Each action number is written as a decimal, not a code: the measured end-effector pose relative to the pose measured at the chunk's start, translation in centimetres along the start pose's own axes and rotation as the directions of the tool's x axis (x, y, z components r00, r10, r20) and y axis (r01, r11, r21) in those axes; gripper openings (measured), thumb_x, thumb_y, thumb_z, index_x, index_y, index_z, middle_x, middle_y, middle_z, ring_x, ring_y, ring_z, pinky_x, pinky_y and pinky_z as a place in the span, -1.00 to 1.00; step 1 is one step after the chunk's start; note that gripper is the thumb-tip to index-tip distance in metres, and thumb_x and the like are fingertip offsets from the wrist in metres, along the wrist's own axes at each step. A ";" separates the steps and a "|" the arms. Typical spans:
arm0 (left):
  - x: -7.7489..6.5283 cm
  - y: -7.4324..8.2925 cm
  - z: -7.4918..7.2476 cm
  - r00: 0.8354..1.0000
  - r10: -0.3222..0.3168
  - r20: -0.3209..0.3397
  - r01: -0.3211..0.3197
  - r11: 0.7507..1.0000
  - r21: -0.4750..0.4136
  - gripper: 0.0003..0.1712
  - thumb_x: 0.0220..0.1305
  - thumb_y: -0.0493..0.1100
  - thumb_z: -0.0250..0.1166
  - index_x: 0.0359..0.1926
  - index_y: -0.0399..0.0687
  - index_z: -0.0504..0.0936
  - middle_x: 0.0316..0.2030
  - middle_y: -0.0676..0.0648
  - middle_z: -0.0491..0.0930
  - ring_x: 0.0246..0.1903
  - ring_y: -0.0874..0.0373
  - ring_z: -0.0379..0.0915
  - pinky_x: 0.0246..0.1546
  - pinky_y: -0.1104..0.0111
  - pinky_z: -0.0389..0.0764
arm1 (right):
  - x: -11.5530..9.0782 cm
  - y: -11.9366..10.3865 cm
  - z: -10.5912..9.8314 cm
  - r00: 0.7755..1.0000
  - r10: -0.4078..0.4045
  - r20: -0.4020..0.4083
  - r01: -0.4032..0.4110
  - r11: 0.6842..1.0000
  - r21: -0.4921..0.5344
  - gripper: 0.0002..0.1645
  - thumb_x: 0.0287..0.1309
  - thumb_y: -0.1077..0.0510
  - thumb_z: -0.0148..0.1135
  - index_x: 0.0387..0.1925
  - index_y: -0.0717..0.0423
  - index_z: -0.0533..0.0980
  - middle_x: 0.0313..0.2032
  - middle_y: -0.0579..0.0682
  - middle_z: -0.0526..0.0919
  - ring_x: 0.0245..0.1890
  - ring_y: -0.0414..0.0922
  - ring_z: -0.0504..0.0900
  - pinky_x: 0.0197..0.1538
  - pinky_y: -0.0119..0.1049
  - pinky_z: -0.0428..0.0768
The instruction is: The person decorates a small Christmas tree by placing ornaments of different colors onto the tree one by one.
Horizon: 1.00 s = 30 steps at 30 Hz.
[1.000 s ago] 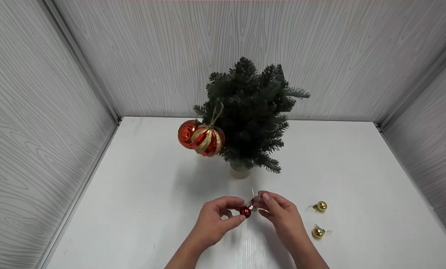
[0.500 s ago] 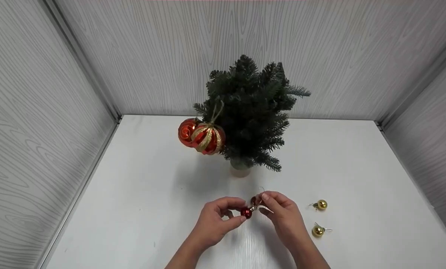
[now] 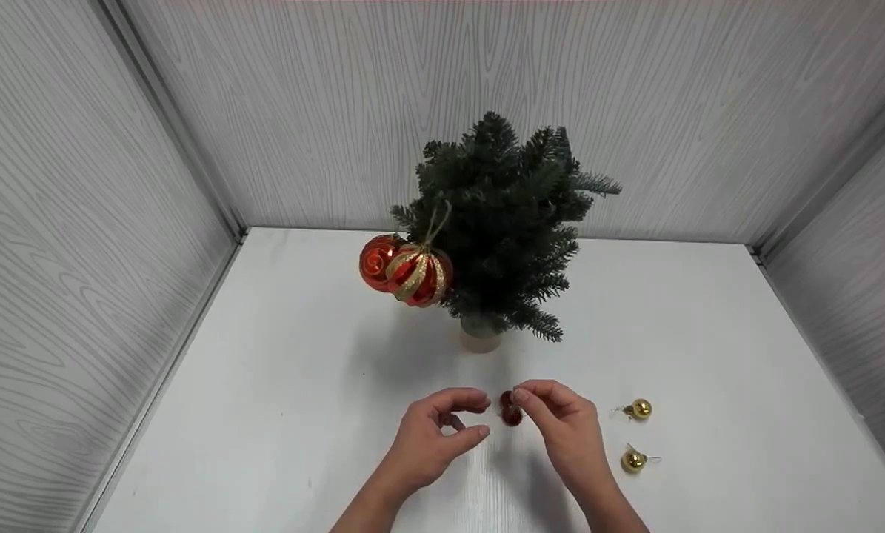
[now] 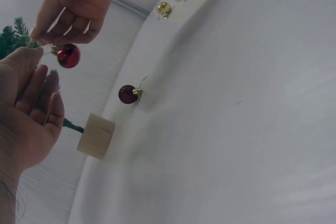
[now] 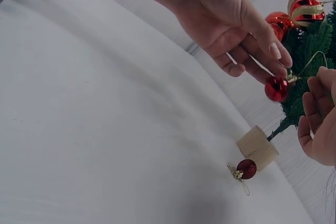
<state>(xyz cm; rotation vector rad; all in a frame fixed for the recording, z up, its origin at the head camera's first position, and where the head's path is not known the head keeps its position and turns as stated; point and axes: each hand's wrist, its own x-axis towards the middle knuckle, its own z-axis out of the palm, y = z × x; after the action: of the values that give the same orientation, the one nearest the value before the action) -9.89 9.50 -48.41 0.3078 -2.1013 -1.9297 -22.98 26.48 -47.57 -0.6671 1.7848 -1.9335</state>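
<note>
While the right hand (image 3: pixel 566 427) pinches the thin golden loop (image 5: pixel 317 52) of a small, shiny red ball ornament (image 5: pixel 276 89), which hangs above the smooth white table (image 3: pixel 301 355), the left hand (image 3: pixel 431 442) is just beside it, thumb and fingers apart; one dark-red ball ornament (image 4: pixel 127 94) lies on the table.

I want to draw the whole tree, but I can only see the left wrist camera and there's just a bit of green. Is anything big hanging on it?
Observer: Yes, in the head view a red ball with gold stripes hangs on the left side of the tree.

Operator: Is that the only big one?

Observer: No, a red ball with a swirl hangs there too, partly hidden by the striped one.

Operator: Does it have a star on top?

Observer: No star; the head view shows only dark green branches at the top.
</note>
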 end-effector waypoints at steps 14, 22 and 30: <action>0.7 1.1 1.7 0.994 0.055 -0.091 -0.048 0.996 0.075 -0.72 0.31 -0.09 0.55 0.03 0.12 0.82 -0.05 0.13 0.78 0.05 0.12 0.65 0.01 0.16 0.61 | -0.3 -0.4 0.1 0.991 -0.128 -0.045 0.119 0.979 -0.163 -0.91 0.36 0.23 0.43 -0.21 0.20 0.76 -0.30 0.08 0.82 -0.23 -0.04 0.78 -0.10 -0.28 0.69; 1.5 0.9 2.2 0.991 0.042 -0.130 -0.036 0.998 0.045 -0.78 0.33 -0.07 0.54 -0.02 0.13 0.84 -0.09 0.09 0.79 0.01 0.13 0.67 -0.08 0.27 0.61 | -0.4 -0.7 0.3 0.988 -0.135 -0.073 0.119 0.974 -0.191 -0.94 0.33 0.24 0.46 -0.22 0.18 0.77 -0.28 0.03 0.83 -0.16 -0.11 0.78 -0.03 -0.32 0.66; 1.8 1.2 2.4 0.986 0.019 -0.165 -0.013 0.999 0.036 -0.78 0.35 -0.03 0.52 -0.01 0.11 0.84 -0.08 0.07 0.79 0.00 0.18 0.66 -0.05 0.26 0.59 | -0.7 -0.7 0.5 0.987 -0.146 -0.068 0.131 0.972 -0.193 -0.96 0.33 0.25 0.46 -0.23 0.15 0.78 -0.27 0.00 0.82 -0.14 -0.12 0.77 -0.01 -0.32 0.64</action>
<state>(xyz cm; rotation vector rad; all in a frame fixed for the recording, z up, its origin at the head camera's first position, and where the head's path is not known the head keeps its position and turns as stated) -12.37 11.30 -47.31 0.4416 -2.0255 -1.7938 -22.12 26.58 -46.85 -0.8057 2.0407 -1.9207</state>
